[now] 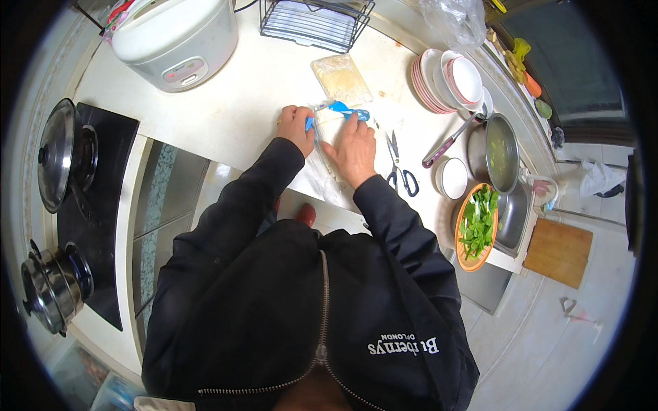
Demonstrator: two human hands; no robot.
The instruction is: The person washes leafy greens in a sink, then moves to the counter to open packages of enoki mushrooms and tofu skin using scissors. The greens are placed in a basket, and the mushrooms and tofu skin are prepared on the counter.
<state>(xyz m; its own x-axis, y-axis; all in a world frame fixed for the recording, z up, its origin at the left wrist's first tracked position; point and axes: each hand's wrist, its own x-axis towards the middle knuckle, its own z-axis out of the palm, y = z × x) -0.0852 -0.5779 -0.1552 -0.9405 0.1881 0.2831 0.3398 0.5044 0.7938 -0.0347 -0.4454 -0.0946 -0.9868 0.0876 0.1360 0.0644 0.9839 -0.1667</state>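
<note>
A clear plastic package with blue parts and pale, whitish contents (327,126) lies on the white countertop in front of me. My left hand (296,129) is at its left edge, fingers curled against the blue film. My right hand (354,149) rests over its right side, fingertips on the blue strip. Whether either hand grips the film is hard to tell. Just beyond lies a flat, wrapped yellowish block (341,80). Scissors (396,162) with dark handles lie to the right of my right hand, blades slightly apart.
A rice cooker (175,46) and a black wire rack (316,23) stand at the back. Stacked bowls and plates (447,82), a ladle (450,141), a white bowl (452,178), a metal pot (493,153) and a basket of greens (477,226) are right. The stove (105,205) is left.
</note>
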